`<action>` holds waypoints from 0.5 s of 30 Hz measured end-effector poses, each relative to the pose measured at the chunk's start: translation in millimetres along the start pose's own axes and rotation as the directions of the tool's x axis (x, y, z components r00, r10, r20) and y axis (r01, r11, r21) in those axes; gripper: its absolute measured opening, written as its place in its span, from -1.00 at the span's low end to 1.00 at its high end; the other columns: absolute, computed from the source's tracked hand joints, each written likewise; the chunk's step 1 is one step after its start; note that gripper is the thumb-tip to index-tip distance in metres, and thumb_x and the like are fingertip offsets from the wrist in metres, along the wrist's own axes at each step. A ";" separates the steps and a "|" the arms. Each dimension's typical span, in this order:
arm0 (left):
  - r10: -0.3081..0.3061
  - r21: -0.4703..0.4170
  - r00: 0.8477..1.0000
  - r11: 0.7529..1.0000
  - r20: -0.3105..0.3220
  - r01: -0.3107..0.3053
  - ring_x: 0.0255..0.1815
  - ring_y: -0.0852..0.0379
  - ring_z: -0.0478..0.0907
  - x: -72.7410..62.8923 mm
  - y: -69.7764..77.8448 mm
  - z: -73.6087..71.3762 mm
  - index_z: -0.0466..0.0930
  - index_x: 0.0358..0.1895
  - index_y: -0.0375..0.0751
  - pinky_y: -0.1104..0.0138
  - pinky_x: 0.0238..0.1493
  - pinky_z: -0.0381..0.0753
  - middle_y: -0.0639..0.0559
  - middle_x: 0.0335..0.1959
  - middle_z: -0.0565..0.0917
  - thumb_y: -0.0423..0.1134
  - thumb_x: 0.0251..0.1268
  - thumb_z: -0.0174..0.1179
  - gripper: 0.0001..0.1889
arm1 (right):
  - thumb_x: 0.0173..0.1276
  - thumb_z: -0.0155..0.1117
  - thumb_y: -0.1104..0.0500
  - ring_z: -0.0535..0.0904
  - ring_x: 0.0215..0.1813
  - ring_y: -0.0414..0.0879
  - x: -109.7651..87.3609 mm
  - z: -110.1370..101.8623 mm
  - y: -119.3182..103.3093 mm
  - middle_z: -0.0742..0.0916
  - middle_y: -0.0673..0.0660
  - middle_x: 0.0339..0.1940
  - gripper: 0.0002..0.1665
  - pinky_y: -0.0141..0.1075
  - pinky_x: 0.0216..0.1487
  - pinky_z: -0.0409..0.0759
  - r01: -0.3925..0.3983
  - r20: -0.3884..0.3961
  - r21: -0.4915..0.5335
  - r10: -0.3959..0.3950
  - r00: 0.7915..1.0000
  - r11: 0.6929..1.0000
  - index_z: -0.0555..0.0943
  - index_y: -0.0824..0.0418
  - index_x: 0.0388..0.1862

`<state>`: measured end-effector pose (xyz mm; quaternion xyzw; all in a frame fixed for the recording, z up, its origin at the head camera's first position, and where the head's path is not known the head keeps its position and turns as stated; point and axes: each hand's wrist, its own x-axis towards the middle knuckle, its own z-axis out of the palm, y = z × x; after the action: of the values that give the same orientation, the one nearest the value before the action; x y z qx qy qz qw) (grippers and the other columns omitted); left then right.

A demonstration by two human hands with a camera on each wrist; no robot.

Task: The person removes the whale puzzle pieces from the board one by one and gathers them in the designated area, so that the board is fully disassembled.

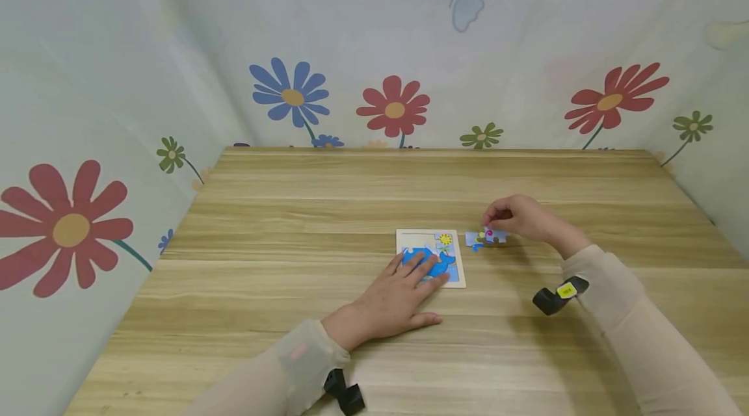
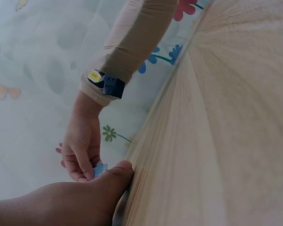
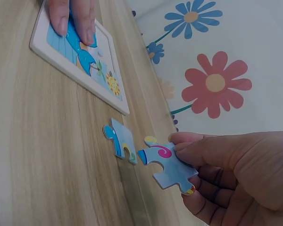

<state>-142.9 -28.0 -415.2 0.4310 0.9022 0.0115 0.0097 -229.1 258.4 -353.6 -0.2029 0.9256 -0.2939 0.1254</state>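
Pale wood, grained from left to right, makes up the table [image 1: 281, 214], and near its middle lies a puzzle board [image 1: 461, 266] with a white frame. A blue whale [image 1: 447, 263] is pictured on the board, with a yellow flower [image 1: 446, 240] towards the far right corner; bare white backing shows in the far left part

The left hand [image 1: 389, 302] is palm down with its fingers spread and grasps nothing. Its fingertips rest on the board over the whale, while its thumb lies to the right, on the wood just on the near side of the frame

To the right of the board, a little apart from it, a loose puzzle piece [image 3: 122, 141] lies on the table, light blue with a darker blue knob. Just right of that piece, the right hand [image 1: 521, 218] pinches a second puzzle piece [image 3: 169, 165] between thumb and fingers, tilted and raised from the wood. This one is pale blue with a pink swirl and a yellow knob; whether the two pieces touch, I cannot tell

Both arms wear beige sleeves [image 1: 608, 286] with a black wrist camera [image 1: 550, 301] at each cuff. On the far side hangs a white cloth [image 1: 526, 26] printed with red, blue and green flowers
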 end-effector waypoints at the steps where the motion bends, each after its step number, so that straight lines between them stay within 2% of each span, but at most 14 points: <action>1: 0.000 0.000 1.000 1.000 0.001 0.000 0.59 -0.04 -0.05 -0.1 0.0 -0.1 0.04 0.52 0.15 -0.06 0.52 0.01 -0.02 0.58 0.02 0.35 0.39 -0.23 -0.28 | 0.35 0.20 0.33 0.49 -0.33 -0.17 0.0 0.2 0.8 0.74 0.12 -0.31 -0.90 -0.42 -0.30 0.48 -0.003 0.004 0.003 0.003 1.000 1.000 0.66 0.31 -0.26; 15: 0.000 0.004 1.000 1.000 0.006 0.000 0.59 -0.05 -0.05 -0.6 0.4 -1.1 0.04 0.52 0.15 -0.05 0.53 0.01 -0.02 0.58 0.02 0.35 0.39 -0.23 -0.28 | 0.35 0.20 0.31 0.45 -0.30 -0.13 1.0 8.6 16.7 0.72 0.10 -0.29 -0.90 -0.34 -0.26 0.44 -0.069 0.018 -0.006 0.069 0.997 0.998 0.66 0.26 -0.26</action>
<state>-142.2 -28.3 -414.1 0.4310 0.9022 0.0083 0.0117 -232.0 266.1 -370.5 -0.1739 0.9317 -0.2850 0.1434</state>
